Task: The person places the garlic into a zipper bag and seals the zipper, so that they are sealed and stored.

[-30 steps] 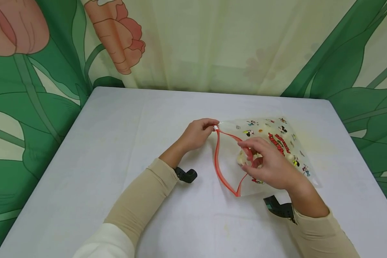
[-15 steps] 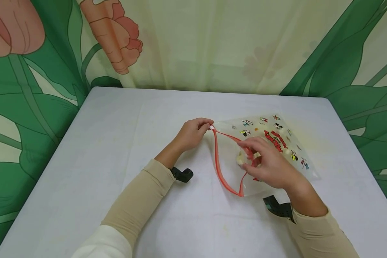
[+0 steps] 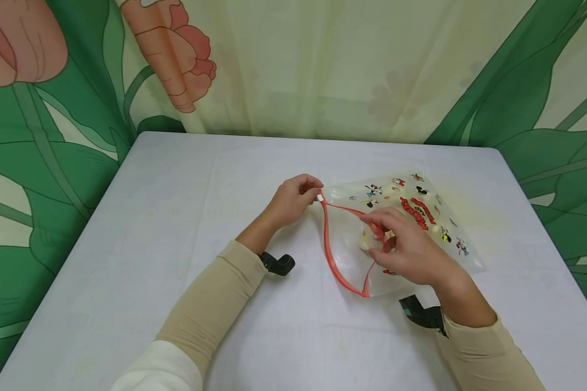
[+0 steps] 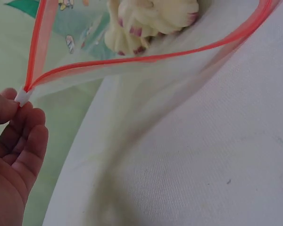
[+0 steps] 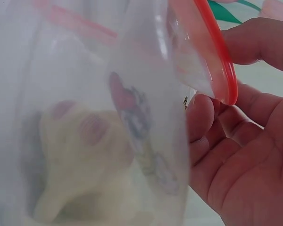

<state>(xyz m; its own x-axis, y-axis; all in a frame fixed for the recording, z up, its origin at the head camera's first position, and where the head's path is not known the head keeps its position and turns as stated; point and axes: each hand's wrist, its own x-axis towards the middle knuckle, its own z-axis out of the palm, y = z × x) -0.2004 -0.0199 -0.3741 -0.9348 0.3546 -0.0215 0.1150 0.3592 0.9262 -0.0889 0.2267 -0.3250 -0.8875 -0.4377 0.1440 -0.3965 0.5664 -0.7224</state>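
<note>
A clear zip bag (image 3: 344,239) with cartoon prints and a red zip edge lies on the table, its mouth spread apart toward the left. My left hand (image 3: 293,202) pinches the bag's far corner, at the white slider (image 4: 22,96). At the near part of the mouth, my right hand (image 3: 413,247) holds the red zip edge (image 5: 221,61) between curled fingers and thumb. Inside the bag are cream-coloured lumpy things with purple tips (image 4: 155,16); their kind is unclear. In the head view my right hand partly hides them.
The bag lies on a white-covered table (image 3: 176,217). Behind the table's far edge hangs a curtain (image 3: 313,70) with a green leaf and flower print. A black wrist device (image 3: 279,264) sits on each forearm.
My left hand has shifted slightly left, drawing the bag's corner with it, then a little up. The right hand stays nearly still at the zip edge.
</note>
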